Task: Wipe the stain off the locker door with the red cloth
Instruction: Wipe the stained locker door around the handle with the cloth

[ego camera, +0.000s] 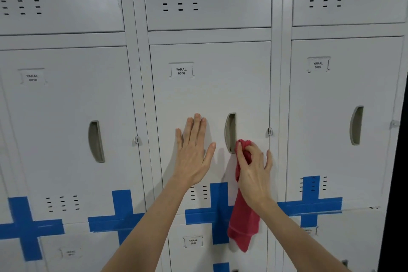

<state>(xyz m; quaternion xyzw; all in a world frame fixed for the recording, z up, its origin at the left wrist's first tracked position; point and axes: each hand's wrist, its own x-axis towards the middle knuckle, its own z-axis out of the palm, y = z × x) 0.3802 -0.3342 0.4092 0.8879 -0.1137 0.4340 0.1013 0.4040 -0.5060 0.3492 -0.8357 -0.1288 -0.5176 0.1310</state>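
Note:
The grey locker door (209, 95) labelled YAKAL 0006 fills the middle of the view. My left hand (194, 152) lies flat against it, fingers spread, left of the recessed handle (230, 132). My right hand (254, 174) pinches the red cloth (244, 218) and presses its bunched top against the door just right of the handle's lower end. The remainder of the cloth hangs down below my wrist. No stain shows; the cloth and hand cover that spot.
Neighbouring locker doors 0010 (66, 128) and 0002 (342, 117) stand shut on either side. Blue tape crosses (218, 212) run along the lower edge of the row. A padlock hasp (270, 131) sticks out at the door's right edge.

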